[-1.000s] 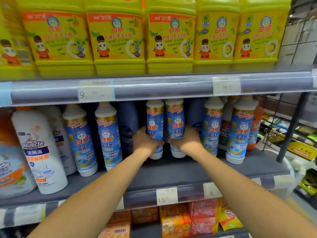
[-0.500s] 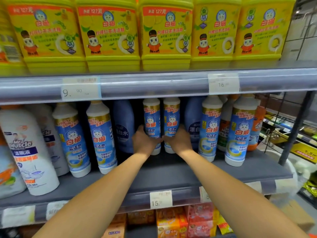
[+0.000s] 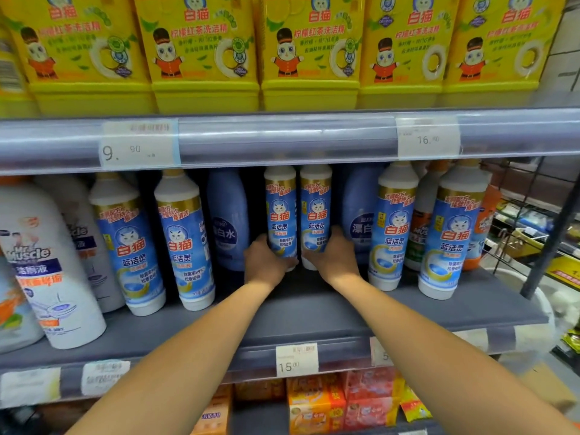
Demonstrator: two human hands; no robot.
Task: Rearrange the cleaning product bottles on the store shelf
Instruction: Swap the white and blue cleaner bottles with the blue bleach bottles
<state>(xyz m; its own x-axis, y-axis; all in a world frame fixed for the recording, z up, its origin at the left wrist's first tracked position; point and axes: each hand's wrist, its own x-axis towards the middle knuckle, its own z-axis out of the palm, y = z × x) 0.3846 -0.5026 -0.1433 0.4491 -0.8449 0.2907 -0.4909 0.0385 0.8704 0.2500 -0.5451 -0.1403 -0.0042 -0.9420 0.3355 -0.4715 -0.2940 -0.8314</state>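
Hands, left hand (image 3: 263,262) and right hand (image 3: 333,258), grip two upright blue bottles (image 3: 281,211) on shelf (image 3: 314,312).

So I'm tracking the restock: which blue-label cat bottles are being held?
The middle two: left hand grips one bottle, right hand its neighbour; the others stand untouched.

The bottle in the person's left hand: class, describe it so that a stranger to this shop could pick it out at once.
Find the grey middle shelf, under the row of yellow jugs. At its centre, set back, two slim blue-and-white bottles stand side by side, each held low by a hand. Yours is the left bottle, in the left hand; unlike the same-label bottles in front, it is gripped.
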